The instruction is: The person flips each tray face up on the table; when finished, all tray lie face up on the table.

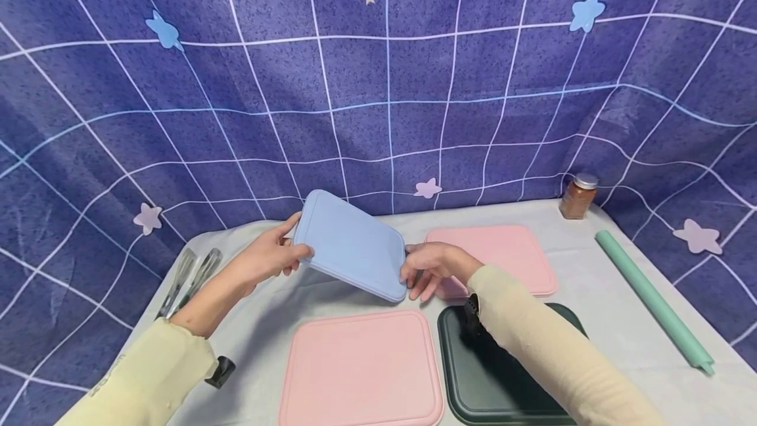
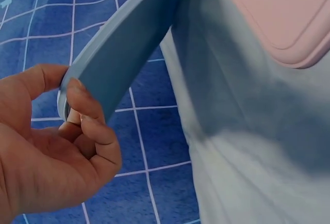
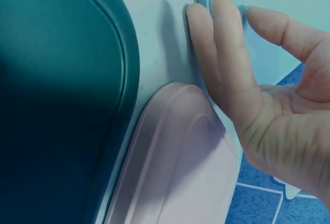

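A light-blue cutting board [image 1: 351, 242] with rounded corners and a groove near its rim is held tilted above the white cloth. My left hand [image 1: 272, 252] pinches its left edge, thumb on the upper face and fingers curled at the underside. At the opposite edge, my right hand [image 1: 428, 265] holds the board by thumb and index finger, its other fingers fairly straight. Below lies a pink cutting board [image 1: 362, 373], with a dark green one [image 1: 508, 380] to its right. Another pink board [image 1: 503, 255] lies behind the green one, partly hidden by my right hand.
Metal tongs [image 1: 204, 275] lie at the left edge, partly behind my left forearm. A long green roll [image 1: 653, 301] lies along the right side. A lidded jar of reddish-brown contents [image 1: 578, 197] stands at the back right. A blue gridded curtain [image 1: 378, 84] hangs behind.
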A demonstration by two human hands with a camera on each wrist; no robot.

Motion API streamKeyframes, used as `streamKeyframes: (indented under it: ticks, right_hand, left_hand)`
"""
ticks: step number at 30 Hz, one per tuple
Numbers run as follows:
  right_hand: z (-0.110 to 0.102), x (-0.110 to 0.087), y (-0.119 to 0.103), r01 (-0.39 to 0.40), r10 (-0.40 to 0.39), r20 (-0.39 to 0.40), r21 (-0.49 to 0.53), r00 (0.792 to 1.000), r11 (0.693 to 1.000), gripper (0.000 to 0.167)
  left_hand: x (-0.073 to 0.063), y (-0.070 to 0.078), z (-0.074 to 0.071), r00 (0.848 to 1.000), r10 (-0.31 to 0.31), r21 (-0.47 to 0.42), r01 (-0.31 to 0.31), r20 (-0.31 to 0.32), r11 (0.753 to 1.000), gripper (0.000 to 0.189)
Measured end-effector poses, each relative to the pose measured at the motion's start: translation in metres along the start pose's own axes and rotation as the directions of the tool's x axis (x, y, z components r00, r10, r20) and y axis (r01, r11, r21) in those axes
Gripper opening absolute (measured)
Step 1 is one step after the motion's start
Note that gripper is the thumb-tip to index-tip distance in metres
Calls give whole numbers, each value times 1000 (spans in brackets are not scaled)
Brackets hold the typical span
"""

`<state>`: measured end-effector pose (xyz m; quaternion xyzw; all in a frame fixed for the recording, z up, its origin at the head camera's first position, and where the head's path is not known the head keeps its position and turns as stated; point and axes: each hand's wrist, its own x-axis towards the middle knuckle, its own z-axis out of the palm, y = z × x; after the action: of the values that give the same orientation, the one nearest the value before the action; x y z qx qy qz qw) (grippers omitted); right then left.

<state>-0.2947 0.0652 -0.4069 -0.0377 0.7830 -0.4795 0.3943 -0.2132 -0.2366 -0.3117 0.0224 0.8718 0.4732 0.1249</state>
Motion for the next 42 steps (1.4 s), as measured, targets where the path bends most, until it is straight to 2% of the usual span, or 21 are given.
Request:
streamKeyframes:
  ticks: [10,16,24,28,31,34,39,42]
  right_hand:
    - [0,1,1,7,-7,13,-9,1000,1000,106]
    - [0,1,2,10,-10,23,-4,1000,1000,106]
    - [1,0,2,12,-12,13,-6,1000,1000,104]
    - [-1,-5,-4,0,0,5,-75,1000,997,98]
    - [-4,-16,-22,-17,15,-16,-165,1000,986,96]
    - [-6,-29,-55,-18,10,-38,-231,999,973,96]
    - [5,-42,-119,45,-65,-69,-251,995,967,90]
    - [17,-46,-149,73,-97,-78,-262,992,962,80]
  left_hand:
    - [0,18,5,998,55,28,-54,-20,998,93]
    - [-1,28,7,998,61,30,-61,-21,998,92]
    - [0,32,9,997,67,74,-64,-38,995,91]
    - [1,32,9,997,64,76,-60,-43,995,90]
    - [0,32,11,998,55,79,-51,-45,996,89]
    - [-1,33,12,997,56,87,-51,-58,995,88]
    - [-4,34,16,992,86,112,-75,-95,991,85]
    - [-6,36,20,988,103,122,-89,-113,988,83]
